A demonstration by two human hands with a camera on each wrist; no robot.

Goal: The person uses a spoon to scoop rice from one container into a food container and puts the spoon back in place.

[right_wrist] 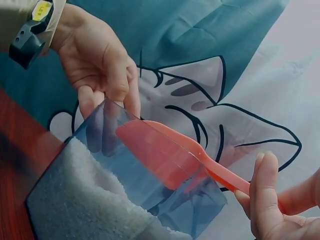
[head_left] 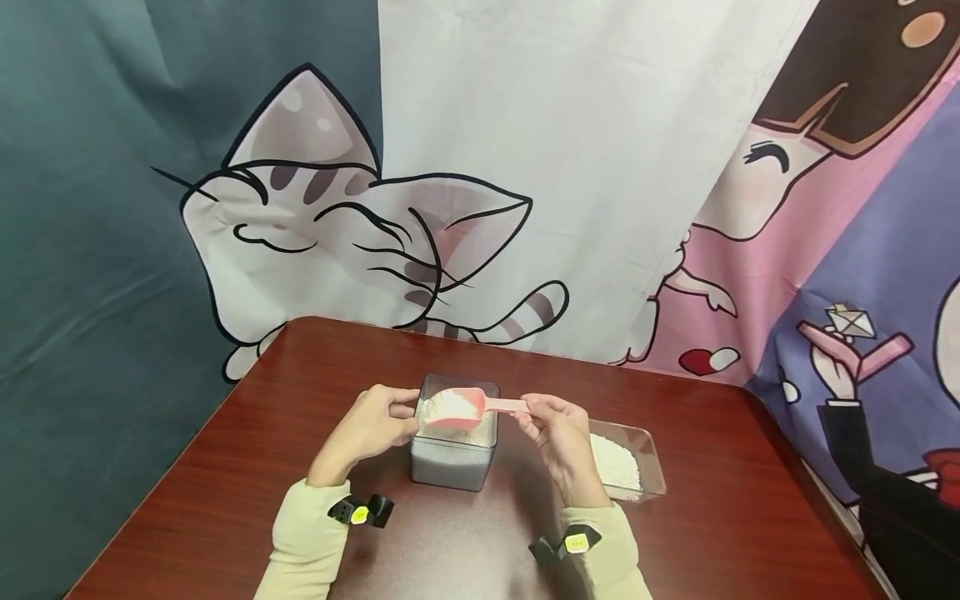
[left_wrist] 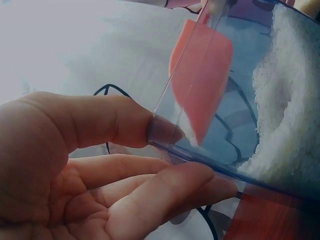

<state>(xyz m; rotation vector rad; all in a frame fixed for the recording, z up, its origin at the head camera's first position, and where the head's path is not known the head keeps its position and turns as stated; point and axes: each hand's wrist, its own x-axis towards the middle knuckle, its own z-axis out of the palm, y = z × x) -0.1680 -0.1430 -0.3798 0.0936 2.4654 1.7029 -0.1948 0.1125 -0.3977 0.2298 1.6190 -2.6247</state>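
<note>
A clear square container [head_left: 454, 454] partly filled with white grains stands mid-table. My left hand [head_left: 375, 423] grips its left rim, thumb on the wall [left_wrist: 162, 129] and fingers [left_wrist: 165, 192] curled beneath the edge. My right hand [head_left: 558, 433] pinches the handle of a pink scoop [head_left: 457, 408]. The scoop, heaped with white grains, hovers over the container's open top. In the right wrist view the scoop [right_wrist: 160, 152] shows through the clear wall [right_wrist: 95, 150], above the grains [right_wrist: 80, 200].
A second clear container [head_left: 626, 462] holding white grains lies on the brown table [head_left: 712, 517], right of my right hand. A cartoon cat curtain [head_left: 337, 225] hangs behind the table's far edge. Both wrists carry black cameras.
</note>
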